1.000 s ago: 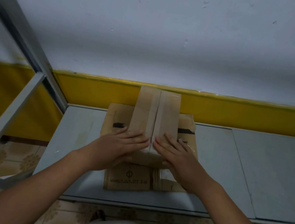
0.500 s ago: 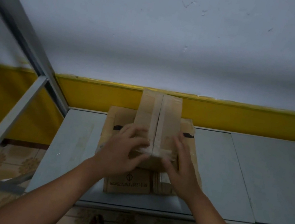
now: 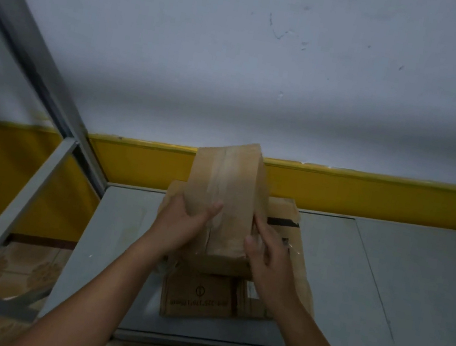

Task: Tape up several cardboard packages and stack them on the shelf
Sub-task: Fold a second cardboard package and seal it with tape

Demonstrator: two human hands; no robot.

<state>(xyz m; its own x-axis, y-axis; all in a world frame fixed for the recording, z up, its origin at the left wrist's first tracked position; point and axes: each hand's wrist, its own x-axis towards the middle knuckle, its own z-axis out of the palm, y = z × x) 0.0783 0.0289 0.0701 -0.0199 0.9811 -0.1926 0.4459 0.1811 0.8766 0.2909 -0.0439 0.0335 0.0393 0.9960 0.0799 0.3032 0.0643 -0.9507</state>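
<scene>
Both hands grasp the taped box (image 3: pixel 225 197): left hand (image 3: pixel 181 225) thumb on top, right hand (image 3: pixel 270 256) fingers hidden behind its side, above the lower box (image 3: pixel 198 298).

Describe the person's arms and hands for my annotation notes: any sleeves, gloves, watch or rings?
Both forearms are bare right down to the bottom edge of the picture, with no sleeves in view. The left hand and the right hand wear no gloves. No watch, bracelet or ring shows on either wrist or on the visible fingers, though the dim light could hide small details. Fingernails look short and plain.
</scene>
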